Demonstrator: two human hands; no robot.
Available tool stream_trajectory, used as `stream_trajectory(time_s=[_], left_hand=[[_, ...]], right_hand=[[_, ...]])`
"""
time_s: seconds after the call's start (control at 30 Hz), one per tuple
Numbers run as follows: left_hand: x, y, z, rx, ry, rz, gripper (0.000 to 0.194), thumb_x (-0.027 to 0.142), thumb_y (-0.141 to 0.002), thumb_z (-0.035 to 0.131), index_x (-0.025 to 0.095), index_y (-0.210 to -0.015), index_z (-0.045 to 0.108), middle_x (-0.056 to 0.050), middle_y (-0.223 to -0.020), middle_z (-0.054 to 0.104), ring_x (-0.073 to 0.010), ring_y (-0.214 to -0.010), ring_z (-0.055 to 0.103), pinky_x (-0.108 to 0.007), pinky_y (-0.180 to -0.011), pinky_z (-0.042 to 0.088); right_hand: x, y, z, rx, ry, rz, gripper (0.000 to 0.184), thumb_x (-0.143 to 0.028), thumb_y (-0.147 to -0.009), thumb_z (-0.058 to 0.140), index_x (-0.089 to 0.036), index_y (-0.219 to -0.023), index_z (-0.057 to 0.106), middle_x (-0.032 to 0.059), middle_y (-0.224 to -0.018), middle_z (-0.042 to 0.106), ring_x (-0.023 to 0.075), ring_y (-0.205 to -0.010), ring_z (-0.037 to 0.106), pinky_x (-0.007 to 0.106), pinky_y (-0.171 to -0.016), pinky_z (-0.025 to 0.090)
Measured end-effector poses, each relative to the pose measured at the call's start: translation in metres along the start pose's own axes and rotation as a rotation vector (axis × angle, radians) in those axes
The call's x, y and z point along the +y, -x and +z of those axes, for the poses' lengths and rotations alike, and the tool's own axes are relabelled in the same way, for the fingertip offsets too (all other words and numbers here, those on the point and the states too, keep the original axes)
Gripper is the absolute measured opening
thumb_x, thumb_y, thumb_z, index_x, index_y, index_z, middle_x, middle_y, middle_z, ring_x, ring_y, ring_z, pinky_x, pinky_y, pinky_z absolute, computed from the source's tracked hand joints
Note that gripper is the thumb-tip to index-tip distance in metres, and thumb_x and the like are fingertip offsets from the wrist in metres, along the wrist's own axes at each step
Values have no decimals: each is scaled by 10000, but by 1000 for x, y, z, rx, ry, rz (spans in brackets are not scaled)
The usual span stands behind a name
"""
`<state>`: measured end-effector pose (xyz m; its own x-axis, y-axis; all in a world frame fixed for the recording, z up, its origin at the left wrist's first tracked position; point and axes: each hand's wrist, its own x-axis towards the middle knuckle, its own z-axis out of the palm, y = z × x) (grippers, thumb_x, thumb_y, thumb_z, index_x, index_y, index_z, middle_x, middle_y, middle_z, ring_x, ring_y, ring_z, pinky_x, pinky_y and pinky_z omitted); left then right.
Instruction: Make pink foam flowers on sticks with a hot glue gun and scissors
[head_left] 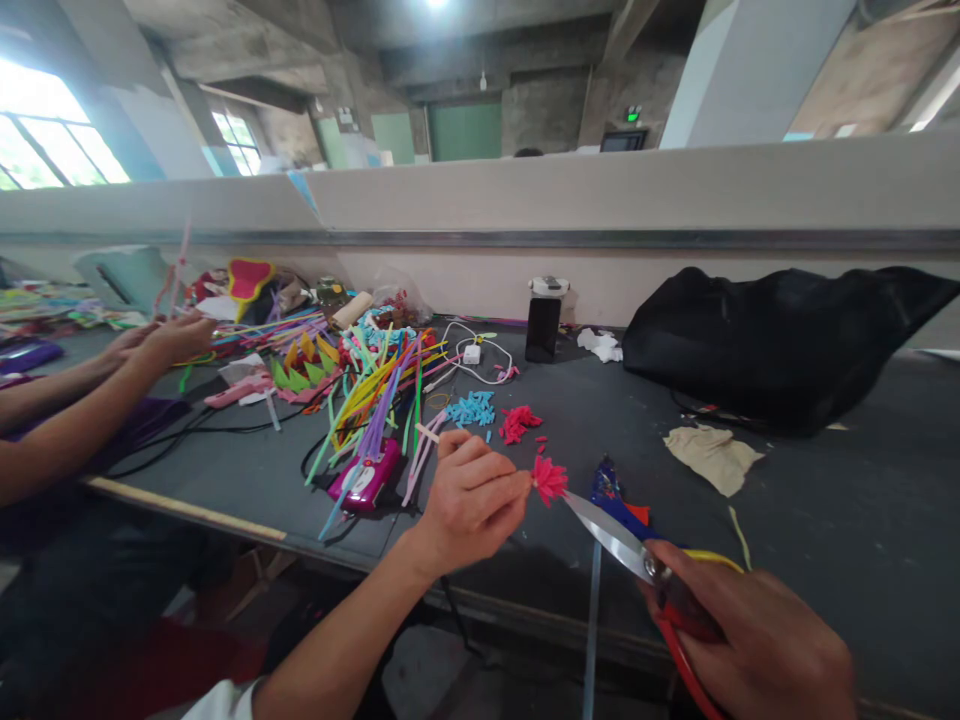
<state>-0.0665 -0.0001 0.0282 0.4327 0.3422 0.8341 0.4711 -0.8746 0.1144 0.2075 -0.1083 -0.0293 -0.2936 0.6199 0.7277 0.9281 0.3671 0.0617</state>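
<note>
My left hand (pixel 472 495) pinches a pink fuzzy flower-like tuft (pixel 550 480) by its base, over the front of the table. A pale stick-like end pokes out on the other side of that fist. In my right hand (pixel 757 640) is a pair of scissors (pixel 619 535) with red handles. Their blades look closed or nearly so, tips at the lower edge of the tuft. Behind the tuft lie a heap of short pink pieces (pixel 519 424) and a heap of short blue pieces (pixel 471 409).
Left of my hands lie colourful pipe cleaners (pixel 386 400) and a purple device (pixel 367 478). A blue-handled tool (pixel 619 505) sits behind the scissors. Farther right are a beige cloth (pixel 712 457) and a black bag (pixel 772 340). Another person's hands (pixel 169 338) work at the left.
</note>
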Motion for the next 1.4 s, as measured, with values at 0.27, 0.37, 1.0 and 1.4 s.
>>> stream_trajectory(time_s=[0.27, 0.37, 1.0, 1.4], left_hand=[[0, 0, -2, -9, -28, 0, 112, 125, -805, 630, 229, -832, 664, 40, -703, 689, -119, -649, 535, -366, -756, 353], [-1, 0, -1, -10, -17, -1, 114, 125, -805, 633, 228, -843, 663, 36, -709, 695, -120, -653, 532, -370, -762, 351], [0, 0, -1, -24, -35, 8, 113, 122, -795, 639, 228, -821, 668, 39, -692, 686, -120, -649, 535, -368, -754, 356], [0, 0, -1, -12, -39, 18, 112, 113, -790, 650, 221, -815, 664, 35, -692, 687, -126, -645, 520, -375, -765, 353]], right_hand=[[1, 0, -1, 11, -9, -6, 256, -247, -884, 572, -233, -1126, 654, -24, -799, 737, 113, -604, 644, 253, -659, 426], [1, 0, -2, -5, 0, -21, 255, -240, -894, 548, -229, -1128, 650, -20, -802, 738, 114, -603, 644, 255, -656, 424], [2, 1, -2, -22, 20, -27, 244, -231, -917, 494, -225, -1108, 645, -20, -791, 738, 123, -616, 654, 260, -647, 426], [1, 1, -3, -27, 24, -25, 229, -276, -928, 513, -226, -1103, 651, -26, -776, 732, 114, -595, 637, 260, -637, 420]])
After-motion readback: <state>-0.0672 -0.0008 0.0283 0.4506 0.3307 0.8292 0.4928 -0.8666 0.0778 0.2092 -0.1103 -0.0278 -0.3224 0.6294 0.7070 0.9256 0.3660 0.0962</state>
